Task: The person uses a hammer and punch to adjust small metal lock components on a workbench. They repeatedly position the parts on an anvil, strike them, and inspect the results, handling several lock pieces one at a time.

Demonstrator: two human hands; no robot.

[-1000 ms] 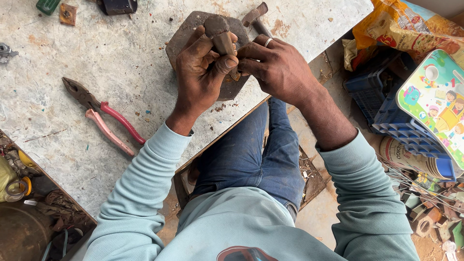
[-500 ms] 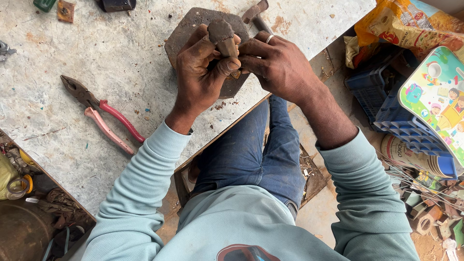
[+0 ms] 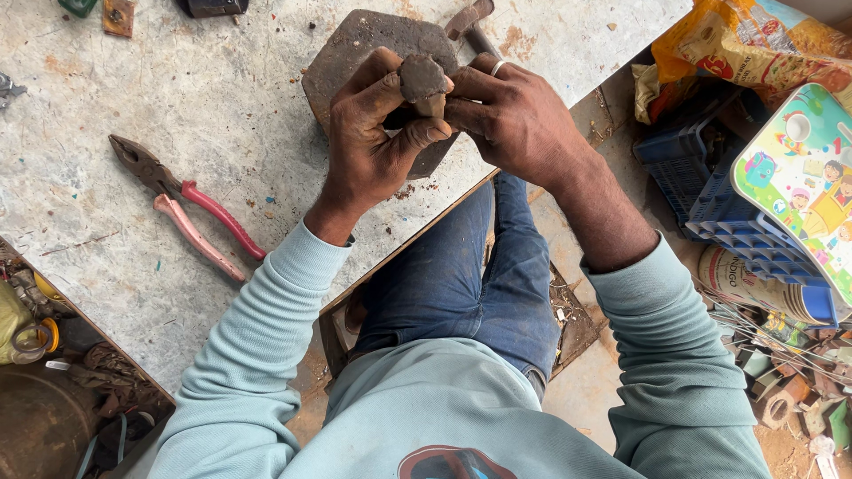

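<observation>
Both your hands, left hand (image 3: 373,151) and right hand (image 3: 515,120), pinch small rusty metal piece (image 3: 422,82) above dark block (image 3: 355,53). Grimy fingertips may slip; piece likely drops off worktop (image 3: 177,89) edge.

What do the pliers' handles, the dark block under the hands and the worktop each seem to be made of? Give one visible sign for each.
Pliers: handles look like glossy pink-red plastic sleeves over dull, dark metal. Dark block: probably iron or steel, with a matt brown, rusty-looking surface. Worktop: seems stone or cement, pale grey, speckled and stained; the look leaves it open.
</observation>
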